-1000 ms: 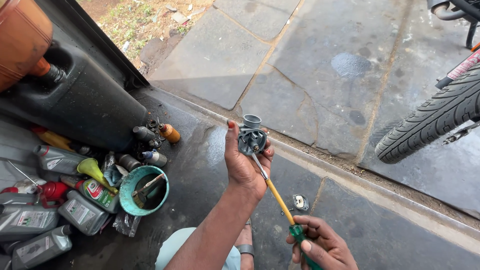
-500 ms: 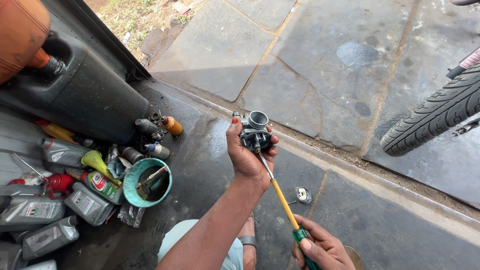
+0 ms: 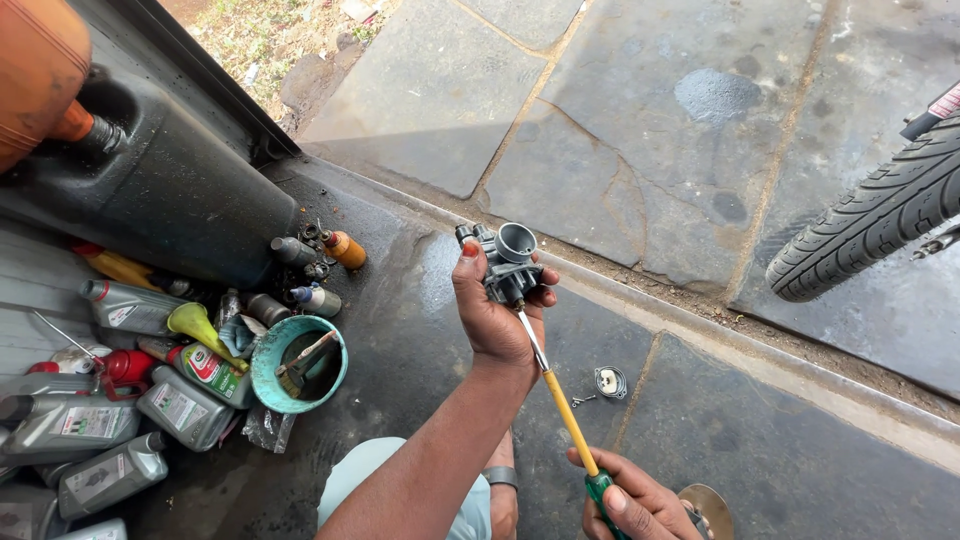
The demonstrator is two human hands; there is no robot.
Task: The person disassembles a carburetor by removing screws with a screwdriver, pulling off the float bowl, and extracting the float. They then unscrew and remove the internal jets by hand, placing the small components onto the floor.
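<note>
carburetor (image 3: 508, 262): gripped in left hand (image 3: 492, 318), held up over dark floor
screwdriver (image 3: 563, 410): right hand (image 3: 632, 500) clenched on green handle, tip at carburetor underside
teal bowl (image 3: 298, 363): brush inside, left of hands
bottles (image 3: 150, 390): grey oil bottles clustered beside bowl

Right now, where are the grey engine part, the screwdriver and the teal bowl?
grey engine part (image 3: 510, 262): head view, on its round metal opening.
screwdriver (image 3: 568, 418): head view, on its yellow shaft.
teal bowl (image 3: 262, 368): head view, on its left rim.
</note>
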